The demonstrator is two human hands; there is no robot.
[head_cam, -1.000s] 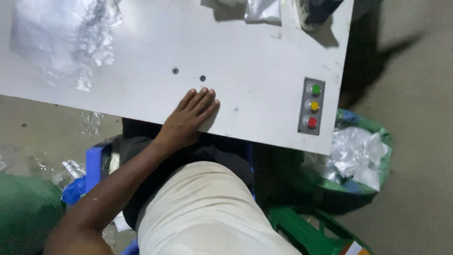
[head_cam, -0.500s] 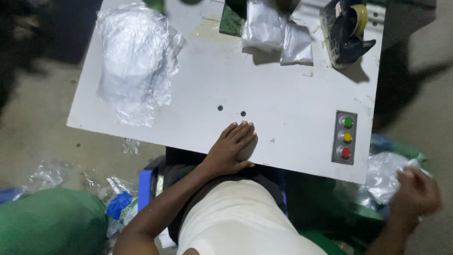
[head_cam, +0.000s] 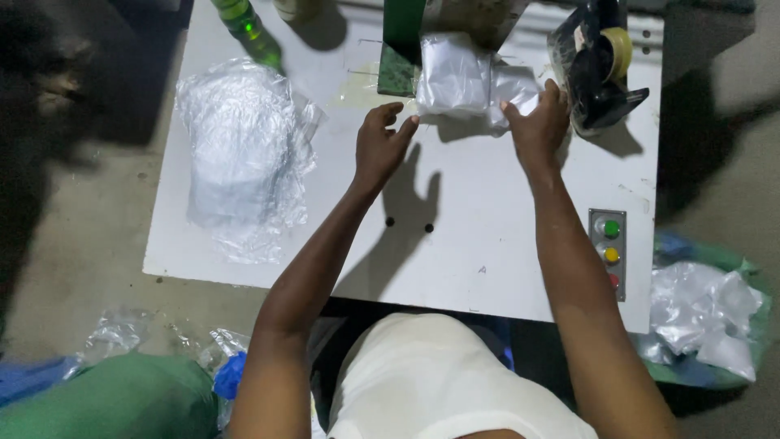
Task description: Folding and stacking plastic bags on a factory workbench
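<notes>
Both arms reach over a white worktable [head_cam: 487,236]. My left hand [head_cam: 382,146] hovers with fingers apart just left of a small clear plastic bag [head_cam: 467,81] lying at the table's far side. My right hand [head_cam: 538,122] touches the right end of that bag, fingers curled on its edge. The bag rests against a green machine post [head_cam: 404,45].
A heap of clear plastic bags [head_cam: 240,154] lies on the table's left. A tape dispenser [head_cam: 601,61] stands at the far right, a green bottle [head_cam: 244,24] at the far left. A three-button panel [head_cam: 609,254] is on the right edge. Bins of bags [head_cam: 703,321] sit on the floor.
My left hand lifted from the table's near edge and moved forward to the bag. My right hand came up from the bin at the right and reached the bag. The view tilted forward.
</notes>
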